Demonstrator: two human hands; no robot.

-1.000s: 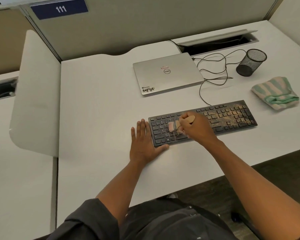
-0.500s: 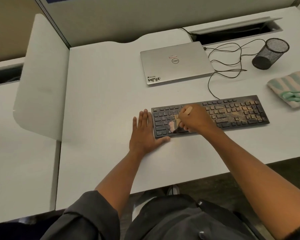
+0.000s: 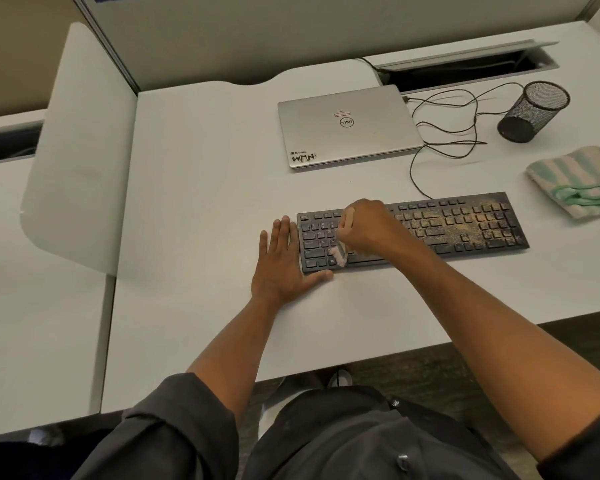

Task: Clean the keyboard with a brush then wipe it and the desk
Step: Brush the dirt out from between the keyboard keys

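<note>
Under the right hand [image 3: 368,226], curled round the brush [image 3: 343,237], bristles meet the keyboard [image 3: 465,226]'s left keys. Left hand [image 3: 281,265] lies flat, bracing its end (light, slides easily). Brush: light, soft-bristled; grip the handle.

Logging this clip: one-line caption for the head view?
Right hand brushes the dusty keyboard with a brush; left hand steadies its end.
</note>
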